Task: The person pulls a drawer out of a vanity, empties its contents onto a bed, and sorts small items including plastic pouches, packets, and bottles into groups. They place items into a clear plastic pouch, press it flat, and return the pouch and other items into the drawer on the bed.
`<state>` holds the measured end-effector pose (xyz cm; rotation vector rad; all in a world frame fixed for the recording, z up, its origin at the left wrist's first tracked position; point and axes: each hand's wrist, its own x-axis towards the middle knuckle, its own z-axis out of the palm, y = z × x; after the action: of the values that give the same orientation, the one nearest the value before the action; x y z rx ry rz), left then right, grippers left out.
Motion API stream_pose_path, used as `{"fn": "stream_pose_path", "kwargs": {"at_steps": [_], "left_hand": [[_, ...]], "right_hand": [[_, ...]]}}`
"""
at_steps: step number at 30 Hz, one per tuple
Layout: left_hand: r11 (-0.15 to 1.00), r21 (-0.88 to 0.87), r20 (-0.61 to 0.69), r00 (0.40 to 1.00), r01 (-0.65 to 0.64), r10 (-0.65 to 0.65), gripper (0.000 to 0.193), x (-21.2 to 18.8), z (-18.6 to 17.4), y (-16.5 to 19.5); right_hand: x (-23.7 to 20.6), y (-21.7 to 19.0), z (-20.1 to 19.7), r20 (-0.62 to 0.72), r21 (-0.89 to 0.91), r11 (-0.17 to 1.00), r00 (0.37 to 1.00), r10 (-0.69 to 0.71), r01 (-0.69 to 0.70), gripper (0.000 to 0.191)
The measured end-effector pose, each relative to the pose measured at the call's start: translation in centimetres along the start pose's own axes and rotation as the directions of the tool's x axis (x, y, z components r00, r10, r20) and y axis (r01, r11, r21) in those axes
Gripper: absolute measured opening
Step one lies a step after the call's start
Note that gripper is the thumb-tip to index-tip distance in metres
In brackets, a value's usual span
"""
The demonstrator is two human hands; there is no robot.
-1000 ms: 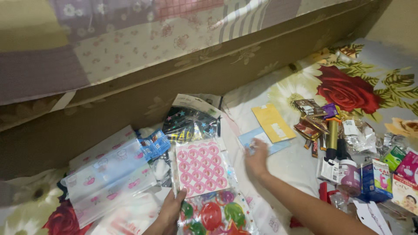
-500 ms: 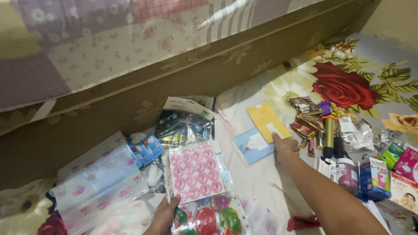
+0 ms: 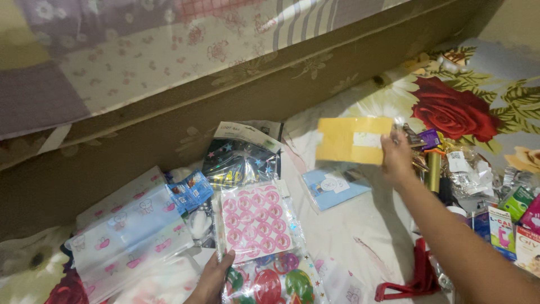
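My right hand (image 3: 396, 155) holds a flat yellow packet (image 3: 351, 139) by its right edge, lifted above the flowered sheet. Just below the yellow packet lies a light blue packet (image 3: 336, 187). My left hand (image 3: 212, 278) grips the lower left edge of a clear packet printed with pink circles (image 3: 256, 222). That packet rests on another with red and green balloon shapes (image 3: 275, 281). A dark shiny packet with stars (image 3: 239, 160) lies just beyond it.
Clear bags with small pink prints (image 3: 129, 231) are stacked at the left, with small blue sachets (image 3: 190, 191) beside them. Small boxes, wrappers and a gold tube (image 3: 434, 169) crowd the right side. A red strap (image 3: 416, 281) lies near my forearm. A mattress edge (image 3: 169, 112) runs along the back.
My right hand reached right to the yellow packet and has lifted it off the sheet. My left hand stays on the pink-circle packet.
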<state>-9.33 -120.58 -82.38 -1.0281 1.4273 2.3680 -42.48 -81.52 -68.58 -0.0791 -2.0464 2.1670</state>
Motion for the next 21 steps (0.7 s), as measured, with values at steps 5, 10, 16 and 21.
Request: {"fn": "stream_pose_path", "kwargs": {"at_steps": [5,10,16,21], "left_hand": [[0.999,-0.036,0.012,1.000,-0.004,0.004,0.054,-0.7,0.5,0.6],[1.000,-0.024,-0.021,1.000,0.000,-0.001,0.053,-0.8,0.7,0.6],[0.998,-0.026,0.059,0.997,-0.052,0.053,0.051,-1.3,0.9,0.6],[0.999,0.032,-0.035,0.999,-0.008,0.009,0.045,-2.6,1.9,1.6]], "right_hand": [[1.0,-0.3,-0.8,0.300,0.133,0.980,0.949,0.101,-0.146,0.035],[-0.1,5.8,-1.4,0.189,-0.567,0.822,0.980,0.067,0.053,0.039],[-1.5,8.3,-1.4,0.073,-0.786,0.613,0.997,-0.036,0.079,0.052],[-2.1,7.2,-0.8,0.114,-0.932,0.359,0.983,0.141,0.056,0.079]]}}
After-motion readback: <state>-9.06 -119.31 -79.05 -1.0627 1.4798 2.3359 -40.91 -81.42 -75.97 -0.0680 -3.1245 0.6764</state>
